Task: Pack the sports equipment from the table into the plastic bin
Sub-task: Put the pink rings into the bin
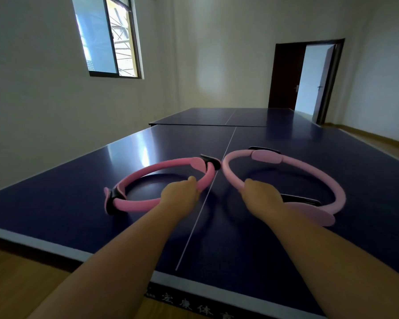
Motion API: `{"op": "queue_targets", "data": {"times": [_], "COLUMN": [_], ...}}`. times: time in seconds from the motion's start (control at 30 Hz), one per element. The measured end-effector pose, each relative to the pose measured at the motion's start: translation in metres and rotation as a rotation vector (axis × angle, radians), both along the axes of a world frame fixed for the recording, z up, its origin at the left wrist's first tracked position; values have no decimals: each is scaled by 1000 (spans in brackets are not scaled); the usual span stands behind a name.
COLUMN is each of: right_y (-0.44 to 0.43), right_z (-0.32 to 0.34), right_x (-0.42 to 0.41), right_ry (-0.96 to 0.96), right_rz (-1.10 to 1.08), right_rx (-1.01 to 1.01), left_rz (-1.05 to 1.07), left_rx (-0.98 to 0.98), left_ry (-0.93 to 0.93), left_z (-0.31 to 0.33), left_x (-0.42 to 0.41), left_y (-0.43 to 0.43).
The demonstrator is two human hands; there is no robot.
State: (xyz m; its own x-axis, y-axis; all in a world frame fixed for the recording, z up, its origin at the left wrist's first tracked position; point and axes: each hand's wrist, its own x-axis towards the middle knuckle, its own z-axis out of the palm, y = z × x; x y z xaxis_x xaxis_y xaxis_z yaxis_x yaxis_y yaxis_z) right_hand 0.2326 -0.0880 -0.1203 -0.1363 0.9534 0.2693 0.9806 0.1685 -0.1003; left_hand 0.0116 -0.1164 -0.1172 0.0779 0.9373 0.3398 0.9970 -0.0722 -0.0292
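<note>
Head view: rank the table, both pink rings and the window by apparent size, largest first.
1. The table.
2-3. The paler ring and the darker ring: near alike, the paler slightly wider.
4. The window, though it is farther away and cropped.

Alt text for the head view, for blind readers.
The left hand grips a darker pink padded ring and the right hand a paler pink ring, side by side at a dark blue table-tennis table.
</note>
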Motion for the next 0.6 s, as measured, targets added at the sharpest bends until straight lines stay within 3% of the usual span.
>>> {"op": "queue_targets", "data": {"times": [0.13,0.3,0.6], "right_y": [-18,-47,-112], "right_z": [24,64,99], "right_x": [-16,-48,-129], "right_ry": [145,457,956], "right_rz": [4,112,459], "right_rx": [97,199,99], "left_rz": [57,53,-24], "left_rx": [87,239,375], "left_ry": [-114,-234,-422], "left_z": [23,64,110], "left_x": [-8,-19,-47], "left_y": [-12,-33,-98]}}
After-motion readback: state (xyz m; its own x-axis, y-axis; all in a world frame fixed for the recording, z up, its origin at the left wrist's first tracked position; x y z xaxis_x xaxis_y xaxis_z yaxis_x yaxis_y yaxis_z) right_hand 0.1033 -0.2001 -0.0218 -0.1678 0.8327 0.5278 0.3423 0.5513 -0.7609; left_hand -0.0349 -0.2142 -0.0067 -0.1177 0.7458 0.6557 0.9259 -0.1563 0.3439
